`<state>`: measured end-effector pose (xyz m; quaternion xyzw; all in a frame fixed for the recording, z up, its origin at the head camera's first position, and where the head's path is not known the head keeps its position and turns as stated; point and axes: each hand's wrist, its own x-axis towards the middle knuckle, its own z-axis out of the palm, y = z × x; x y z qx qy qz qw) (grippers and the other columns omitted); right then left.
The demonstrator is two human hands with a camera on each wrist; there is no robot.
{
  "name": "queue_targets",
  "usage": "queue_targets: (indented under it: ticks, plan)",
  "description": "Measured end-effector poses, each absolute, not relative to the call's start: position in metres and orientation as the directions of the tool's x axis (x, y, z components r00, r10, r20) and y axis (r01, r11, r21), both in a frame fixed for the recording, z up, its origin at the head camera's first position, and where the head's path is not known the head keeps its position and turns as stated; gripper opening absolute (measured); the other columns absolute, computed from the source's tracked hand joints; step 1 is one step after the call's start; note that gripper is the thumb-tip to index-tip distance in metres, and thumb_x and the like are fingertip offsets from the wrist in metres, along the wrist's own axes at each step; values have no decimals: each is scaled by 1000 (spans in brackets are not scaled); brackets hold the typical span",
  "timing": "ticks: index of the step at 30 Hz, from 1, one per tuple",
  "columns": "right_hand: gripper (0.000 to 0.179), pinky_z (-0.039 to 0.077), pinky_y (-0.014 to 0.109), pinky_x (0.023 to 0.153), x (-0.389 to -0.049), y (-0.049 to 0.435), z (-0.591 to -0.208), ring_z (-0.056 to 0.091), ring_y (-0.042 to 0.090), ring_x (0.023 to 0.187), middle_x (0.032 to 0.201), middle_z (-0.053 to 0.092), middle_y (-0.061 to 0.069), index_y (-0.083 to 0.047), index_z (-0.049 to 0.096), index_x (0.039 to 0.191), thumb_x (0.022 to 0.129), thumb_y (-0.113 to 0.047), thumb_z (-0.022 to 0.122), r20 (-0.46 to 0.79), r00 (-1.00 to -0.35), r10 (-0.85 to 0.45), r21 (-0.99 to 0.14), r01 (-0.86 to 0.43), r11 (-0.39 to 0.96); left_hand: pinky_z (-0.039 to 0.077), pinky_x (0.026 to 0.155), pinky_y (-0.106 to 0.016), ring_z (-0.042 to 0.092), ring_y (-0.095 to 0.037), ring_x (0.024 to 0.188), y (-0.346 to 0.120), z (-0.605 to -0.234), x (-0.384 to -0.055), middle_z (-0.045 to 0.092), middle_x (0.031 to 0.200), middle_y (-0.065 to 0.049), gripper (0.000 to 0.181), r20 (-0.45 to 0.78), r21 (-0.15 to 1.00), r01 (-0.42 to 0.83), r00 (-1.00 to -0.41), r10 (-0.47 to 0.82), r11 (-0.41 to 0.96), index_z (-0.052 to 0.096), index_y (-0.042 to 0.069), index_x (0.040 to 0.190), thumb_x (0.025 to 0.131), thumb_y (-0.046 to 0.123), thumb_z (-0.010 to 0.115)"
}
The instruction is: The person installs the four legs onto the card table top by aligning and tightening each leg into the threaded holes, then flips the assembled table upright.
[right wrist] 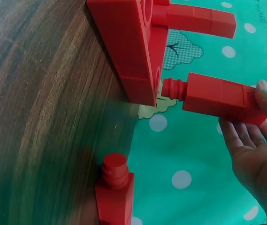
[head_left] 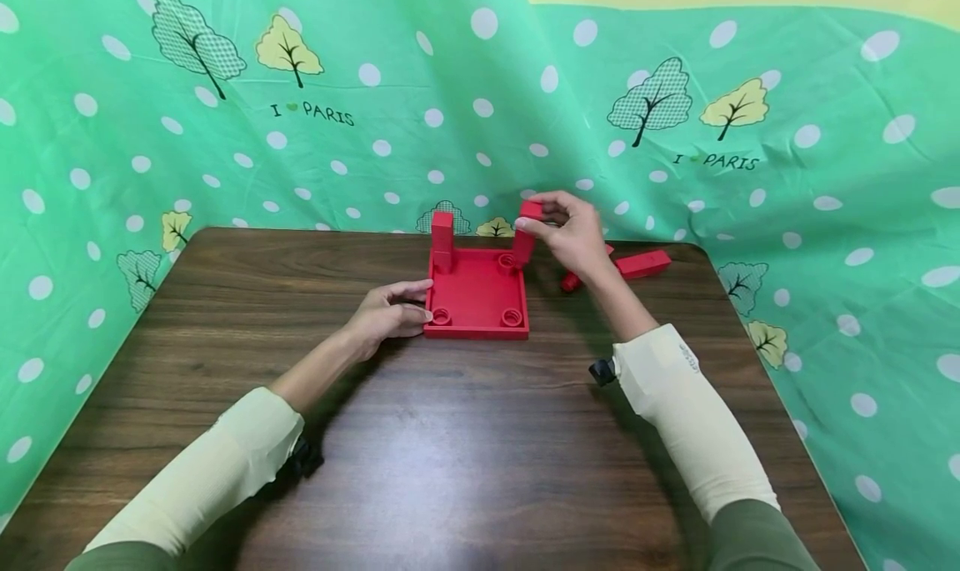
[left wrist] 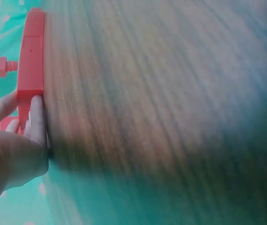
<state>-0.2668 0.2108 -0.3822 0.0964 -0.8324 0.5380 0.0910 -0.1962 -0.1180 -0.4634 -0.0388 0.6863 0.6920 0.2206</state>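
Red and square-sided, the loose leg is pinched between thumb and fingers of my right hand, near its upper end, ribbed peg downward. I judge it light, stiff plastic, a little slick, hard to break; the flat sides up there give me the best hold and leave the peg free. That peg is just by the far right socket of the red tray; I cannot tell whether they touch. My left hand grips the tray's left edge; I expect so light a frame to slide if unsteadied. Farther out, a second leg stands upright at the far left corner, and spare legs lie on the bench.
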Motion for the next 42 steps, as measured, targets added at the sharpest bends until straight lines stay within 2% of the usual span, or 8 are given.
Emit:
queue_targets:
  ticks: [5,13,22,27,31,34,38,42]
  plan:
    - [46,62,16,98,-272,205,-385,76,20,113,133,77,19,-6,77,140,99,-23,90,256,-964,-69,-881,-262,394,70,89,-28,78,-9,104,-118,-462,-196,61,150,-14,73,-364,930,-367,-897,250,37,60,15,165,98,-8,77]
    - [46,61,18,96,-276,201,-390,76,28,121,134,76,17,-8,75,142,100,-23,89,234,-970,-69,-885,-242,399,71,92,-30,78,-9,103,-118,-462,-196,60,151,-15,74,-362,931,-363,-898,251,45,60,15,165,97,-8,78]
    - [47,63,37,113,-281,197,-395,75,29,123,135,75,17,-7,76,140,99,-21,91,217,-973,-73,-891,-228,392,70,91,-29,78,-7,102,-118,-461,-196,60,150,-14,73,-363,930,-364,-897,253,43,59,15,165,98,-8,76]
    - [47,62,41,116,-283,197,-400,75,29,123,137,74,16,-6,76,140,98,-21,92,212,-974,-79,-889,-226,397,70,91,-29,78,-7,102,-118,-461,-196,61,150,-13,73,-367,928,-371,-896,250,34,60,15,165,98,-8,77]
    - [48,63,36,113,-283,197,-402,75,30,124,136,75,16,-6,76,141,98,-22,91,199,-975,-95,-888,-220,403,70,91,-29,78,-8,102,-118,-461,-196,61,149,-13,73,-370,927,-375,-894,251,31,60,15,165,98,-8,77]
    - [49,64,28,105,-281,198,-400,75,31,126,135,76,18,-7,75,144,100,-23,89,176,-978,-111,-893,-206,401,70,91,-29,78,-8,103,-118,-462,-197,61,149,-13,73,-368,927,-373,-895,253,31,60,15,165,98,-8,77]
    - [50,62,23,97,-278,199,-396,73,32,132,145,75,16,-7,73,150,103,-21,83,146,-980,-135,-896,-189,402,70,89,-28,78,-8,103,-118,-463,-197,62,149,-13,73,-366,928,-370,-896,251,32,60,15,165,98,-8,77]
    - [51,60,21,97,-278,202,-395,71,32,136,155,71,12,-9,72,153,104,-22,81,139,-979,-152,-890,-191,415,70,89,-28,78,-8,103,-119,-464,-197,62,148,-13,72,-364,929,-368,-897,251,33,61,15,164,98,-8,77]
